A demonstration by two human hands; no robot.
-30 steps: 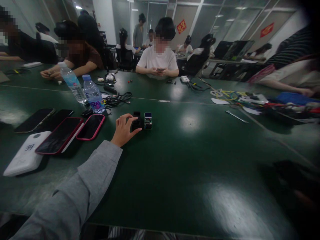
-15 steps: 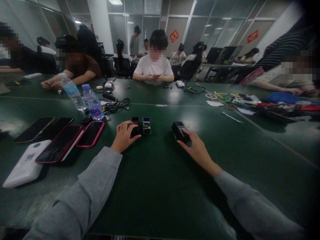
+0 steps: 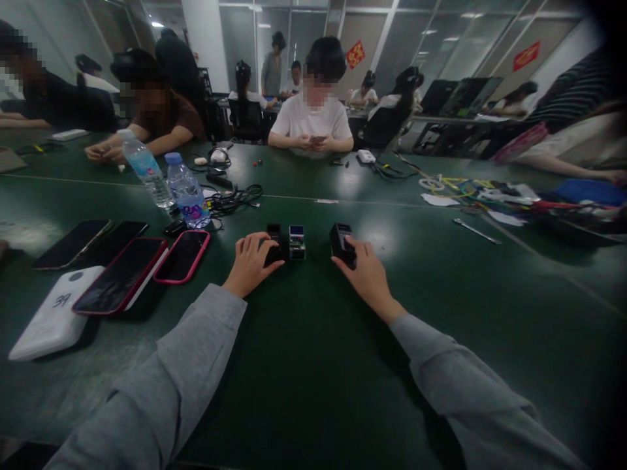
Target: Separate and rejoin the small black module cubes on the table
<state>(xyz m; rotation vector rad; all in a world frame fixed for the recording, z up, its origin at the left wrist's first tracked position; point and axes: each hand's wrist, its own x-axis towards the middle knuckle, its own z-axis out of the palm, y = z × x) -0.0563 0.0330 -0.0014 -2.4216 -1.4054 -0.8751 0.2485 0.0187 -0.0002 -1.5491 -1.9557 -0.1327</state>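
My left hand (image 3: 251, 262) curls around a small black box-shaped device (image 3: 273, 232) on the table, thumb at its near end and fingers over its left side. Just to the right of it stands a small open electronic module (image 3: 296, 243) with a little screen and bare circuit parts; neither hand touches it. My right hand (image 3: 363, 266) grips a second black box-shaped device (image 3: 339, 236), with keys or markings on its face, between thumb and fingers. A narrow strip of table separates this device from the module. My fingers partly cover both black devices.
On the left lie several phones (image 3: 182, 257) and a white power bank (image 3: 56, 313). Two water bottles (image 3: 189, 192) stand behind them by black cables (image 3: 242, 198). To the right are a wrench (image 3: 476, 231) and a heap of cables (image 3: 514, 194). People sit across the table.
My right hand has brought its black device leftward, closer to the module. My left hand keeps its place on the other device. The head view has shifted slightly.
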